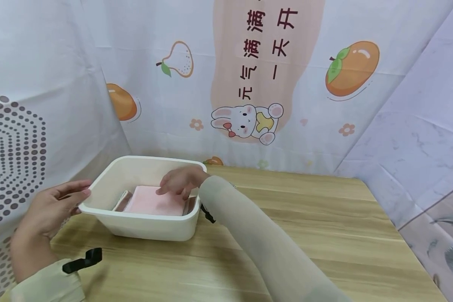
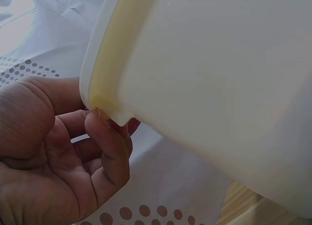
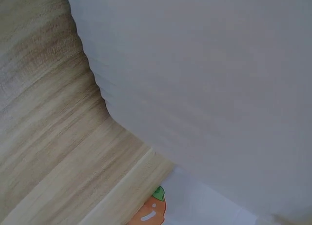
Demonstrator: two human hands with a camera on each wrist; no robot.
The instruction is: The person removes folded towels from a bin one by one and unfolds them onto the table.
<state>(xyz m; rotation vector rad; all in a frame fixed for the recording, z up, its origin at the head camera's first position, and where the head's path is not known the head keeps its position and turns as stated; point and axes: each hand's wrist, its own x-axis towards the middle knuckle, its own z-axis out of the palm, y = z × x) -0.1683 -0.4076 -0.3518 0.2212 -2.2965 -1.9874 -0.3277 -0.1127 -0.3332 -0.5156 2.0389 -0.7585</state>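
A white plastic basin point(image 1: 147, 226) stands on the table at the left. Inside it lies a flat, pink folded cloth point(image 1: 151, 202), with brown and cream folded cloth point(image 1: 123, 201) showing at its sides. My left hand point(image 1: 53, 209) grips the basin's left rim; in the left wrist view, the fingers of that left hand point(image 2: 73, 142) curl under the rim at a corner. My right hand point(image 1: 182, 181) reaches over the right rim, fingers loosely bent above the pink cloth; whether they touch it is unclear. The right wrist view shows only the basin's outer wall point(image 3: 195, 88).
The wood-grain table point(image 1: 302, 218) stretches to the right of the basin. Behind it hangs a white curtain point(image 1: 305, 138) with fruit and a rabbit printed on it. A dotted sheet point(image 1: 60, 138) borders the left side, close to my left hand.
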